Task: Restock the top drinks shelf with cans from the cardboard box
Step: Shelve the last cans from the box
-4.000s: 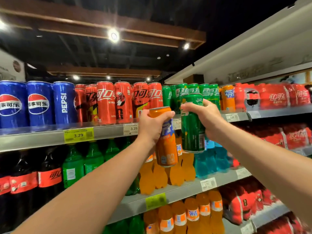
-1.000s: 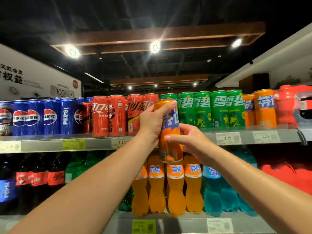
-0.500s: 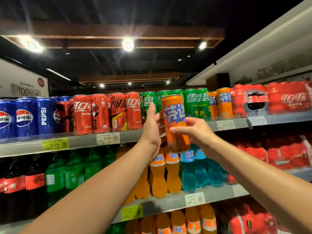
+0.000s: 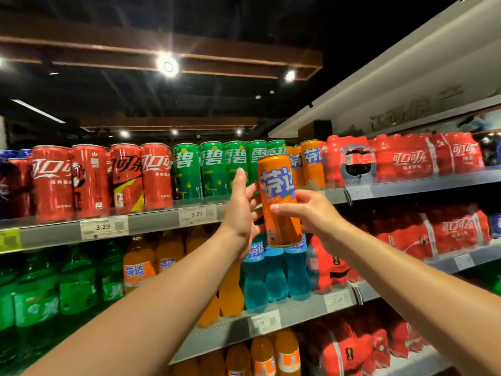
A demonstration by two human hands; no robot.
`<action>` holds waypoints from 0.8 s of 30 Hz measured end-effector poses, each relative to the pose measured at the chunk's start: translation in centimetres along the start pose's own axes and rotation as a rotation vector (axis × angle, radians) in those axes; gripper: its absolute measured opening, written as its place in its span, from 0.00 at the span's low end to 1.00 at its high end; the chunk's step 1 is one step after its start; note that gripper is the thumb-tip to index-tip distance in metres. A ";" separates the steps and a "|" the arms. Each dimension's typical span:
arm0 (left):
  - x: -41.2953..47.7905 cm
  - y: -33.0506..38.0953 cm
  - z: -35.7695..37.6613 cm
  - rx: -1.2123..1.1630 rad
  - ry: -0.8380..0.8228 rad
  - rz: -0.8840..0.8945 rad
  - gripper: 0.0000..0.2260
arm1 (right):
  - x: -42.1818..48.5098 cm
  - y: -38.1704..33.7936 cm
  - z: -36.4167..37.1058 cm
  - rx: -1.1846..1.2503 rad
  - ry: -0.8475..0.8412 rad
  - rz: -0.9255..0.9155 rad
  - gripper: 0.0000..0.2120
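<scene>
A tall orange can (image 4: pixel 276 185) is upright in front of the top shelf (image 4: pixel 151 225), level with its front edge. My right hand (image 4: pixel 311 213) grips the can's lower half from the right. My left hand (image 4: pixel 238 210) is open just left of the can, fingers pointing up, and holds nothing. On the shelf stand rows of red cans (image 4: pixel 89 180), green cans (image 4: pixel 214 169) and two orange cans (image 4: pixel 311 164), which are directly behind the held can. The cardboard box is out of view.
Red shrink-wrapped multipacks (image 4: pixel 406 158) fill the top shelf to the right of the orange cans. The shelf below holds green, orange and blue bottles (image 4: pixel 273 278). Price tags (image 4: pixel 103 226) run along the shelf edges.
The green can my right hand held 4 s ago is gone. The orange can has passed from my left hand to my right, and my left hand has opened. The can has moved right.
</scene>
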State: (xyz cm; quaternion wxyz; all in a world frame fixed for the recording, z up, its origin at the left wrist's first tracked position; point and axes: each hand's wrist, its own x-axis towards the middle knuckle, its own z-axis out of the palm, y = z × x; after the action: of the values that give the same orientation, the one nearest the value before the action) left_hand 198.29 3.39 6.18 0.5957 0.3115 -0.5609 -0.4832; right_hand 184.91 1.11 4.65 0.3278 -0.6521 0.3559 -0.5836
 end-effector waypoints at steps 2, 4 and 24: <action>1.3 -0.7 1.2 0.015 0.001 0.000 0.32 | 1.1 0.6 -1.6 0.019 0.008 -0.014 0.15; 2.8 -1.4 2.6 0.020 0.015 0.001 0.33 | 2.4 1.1 -3.3 0.030 0.011 -0.027 0.13; 12.5 -4.3 10.1 0.060 0.369 0.173 0.32 | 17.1 2.6 -13.0 -0.065 -0.033 -0.151 0.17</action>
State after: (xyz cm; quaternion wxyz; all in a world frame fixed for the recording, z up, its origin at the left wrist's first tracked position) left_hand 186.36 -7.94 8.59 0.7181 0.3629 -0.4812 -0.3480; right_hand 172.87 -14.92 12.81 0.2674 -0.6970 0.3191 -0.5839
